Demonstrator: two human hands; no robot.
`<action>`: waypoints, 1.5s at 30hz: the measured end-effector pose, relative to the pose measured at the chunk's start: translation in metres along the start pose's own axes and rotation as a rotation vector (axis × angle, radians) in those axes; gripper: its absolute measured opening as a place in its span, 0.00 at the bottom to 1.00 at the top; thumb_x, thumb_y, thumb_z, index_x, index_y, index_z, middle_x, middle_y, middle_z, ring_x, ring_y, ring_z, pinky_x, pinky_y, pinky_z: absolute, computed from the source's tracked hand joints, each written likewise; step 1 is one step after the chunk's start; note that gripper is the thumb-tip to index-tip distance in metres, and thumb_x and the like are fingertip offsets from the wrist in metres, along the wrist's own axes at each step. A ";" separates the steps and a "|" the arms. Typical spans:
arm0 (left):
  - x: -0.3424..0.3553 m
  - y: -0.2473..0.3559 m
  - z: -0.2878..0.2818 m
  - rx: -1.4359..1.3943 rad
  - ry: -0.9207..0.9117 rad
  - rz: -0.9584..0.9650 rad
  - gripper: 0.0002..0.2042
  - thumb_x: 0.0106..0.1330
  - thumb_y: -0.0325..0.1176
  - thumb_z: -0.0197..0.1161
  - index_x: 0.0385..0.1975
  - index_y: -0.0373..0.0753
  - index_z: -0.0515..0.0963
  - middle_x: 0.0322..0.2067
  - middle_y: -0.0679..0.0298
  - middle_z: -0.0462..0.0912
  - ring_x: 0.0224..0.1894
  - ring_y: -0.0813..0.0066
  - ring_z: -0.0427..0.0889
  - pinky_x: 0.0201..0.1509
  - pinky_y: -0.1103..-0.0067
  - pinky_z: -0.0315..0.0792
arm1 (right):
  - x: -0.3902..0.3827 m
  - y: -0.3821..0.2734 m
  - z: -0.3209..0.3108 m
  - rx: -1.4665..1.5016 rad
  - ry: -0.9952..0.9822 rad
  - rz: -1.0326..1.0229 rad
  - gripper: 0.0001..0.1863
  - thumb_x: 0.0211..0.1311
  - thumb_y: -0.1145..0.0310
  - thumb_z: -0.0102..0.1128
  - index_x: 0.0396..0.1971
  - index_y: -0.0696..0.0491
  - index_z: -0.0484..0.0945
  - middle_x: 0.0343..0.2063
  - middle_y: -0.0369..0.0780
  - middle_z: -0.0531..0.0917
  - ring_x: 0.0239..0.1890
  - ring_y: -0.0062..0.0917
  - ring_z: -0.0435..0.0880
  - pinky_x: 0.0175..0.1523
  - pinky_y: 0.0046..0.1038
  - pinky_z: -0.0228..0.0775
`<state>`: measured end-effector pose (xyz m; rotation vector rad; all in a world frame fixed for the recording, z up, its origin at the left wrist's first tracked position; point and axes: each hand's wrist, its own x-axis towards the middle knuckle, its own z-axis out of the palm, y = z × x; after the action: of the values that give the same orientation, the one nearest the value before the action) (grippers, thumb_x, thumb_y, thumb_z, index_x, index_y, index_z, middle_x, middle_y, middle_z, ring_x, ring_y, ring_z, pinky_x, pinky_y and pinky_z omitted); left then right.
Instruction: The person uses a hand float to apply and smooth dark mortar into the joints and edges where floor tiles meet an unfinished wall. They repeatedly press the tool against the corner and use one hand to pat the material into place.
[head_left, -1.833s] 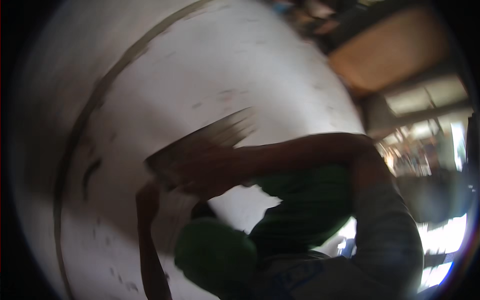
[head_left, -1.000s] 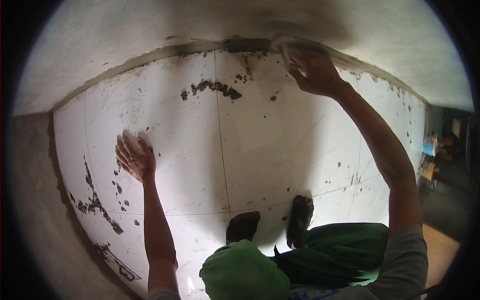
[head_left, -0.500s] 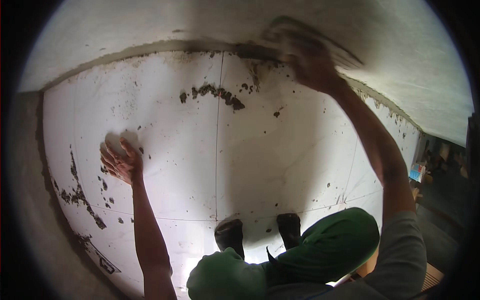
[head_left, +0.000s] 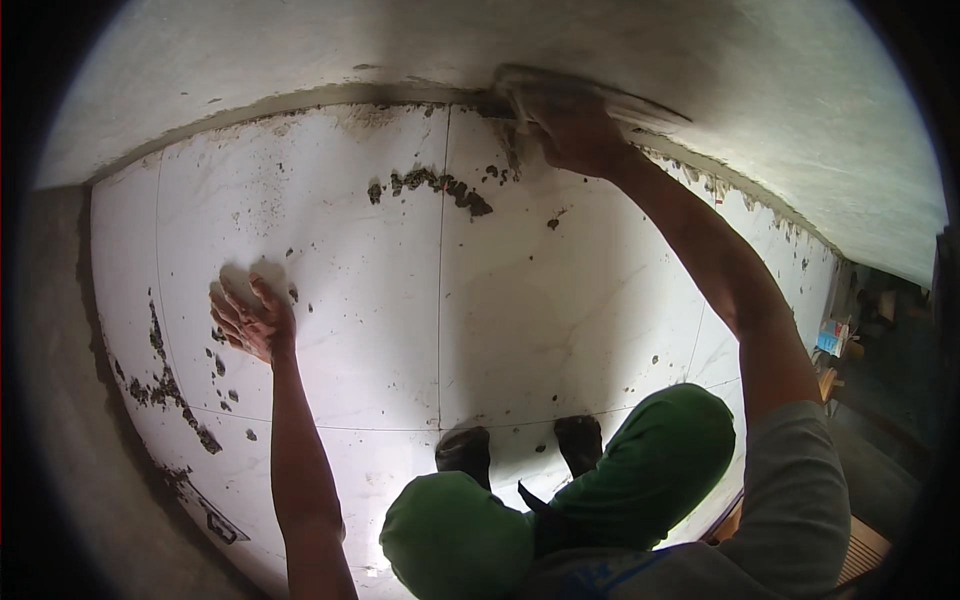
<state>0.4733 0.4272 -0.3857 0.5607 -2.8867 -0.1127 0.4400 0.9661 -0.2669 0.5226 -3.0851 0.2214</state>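
My right hand is closed round a plastering trowel, a long flat tool smeared by motion. It lies along the foot of the grey plastered wall, where wall and floor meet. The grip of the trowel is hidden behind the hand. On the left, my left hand is pressed palm down on the white tiled floor with its fingers spread. Dark crumbs of mortar lie beside it. A curved row of mortar lumps sits on the floor between the two hands.
Another rough wall rises at the left, with more mortar crumbs near its foot. My green-trousered knees and dark shoes are at the front. A blue and white box stands at the far right by a dim area.
My right hand has moved left and lower with the trowel, closer to the foot of the wall. My left hand stays planted on the floor; the view has shifted slightly.
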 end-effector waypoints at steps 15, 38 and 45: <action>0.001 0.006 -0.010 -0.029 -0.050 -0.016 0.41 0.78 0.68 0.43 0.81 0.45 0.61 0.81 0.52 0.57 0.82 0.50 0.52 0.82 0.51 0.47 | 0.034 -0.018 0.027 0.021 0.170 -0.130 0.20 0.63 0.70 0.69 0.55 0.51 0.81 0.54 0.45 0.86 0.59 0.42 0.84 0.62 0.45 0.79; 0.007 0.012 -0.001 -0.021 -0.031 -0.013 0.40 0.77 0.69 0.40 0.82 0.50 0.58 0.82 0.55 0.55 0.84 0.55 0.49 0.83 0.51 0.45 | -0.125 0.100 -0.016 -0.347 -0.280 0.089 0.25 0.70 0.65 0.66 0.66 0.47 0.78 0.66 0.39 0.82 0.60 0.32 0.85 0.68 0.36 0.77; 0.006 0.013 -0.016 0.012 -0.087 -0.038 0.42 0.77 0.70 0.39 0.82 0.47 0.58 0.83 0.56 0.52 0.84 0.56 0.47 0.82 0.52 0.47 | -0.041 0.028 0.009 0.106 0.113 -0.090 0.16 0.64 0.68 0.70 0.50 0.52 0.82 0.37 0.47 0.89 0.36 0.46 0.88 0.49 0.47 0.79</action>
<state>0.4665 0.4369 -0.3680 0.6288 -2.9634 -0.1282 0.4698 1.0046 -0.2811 0.6272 -2.9446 0.4005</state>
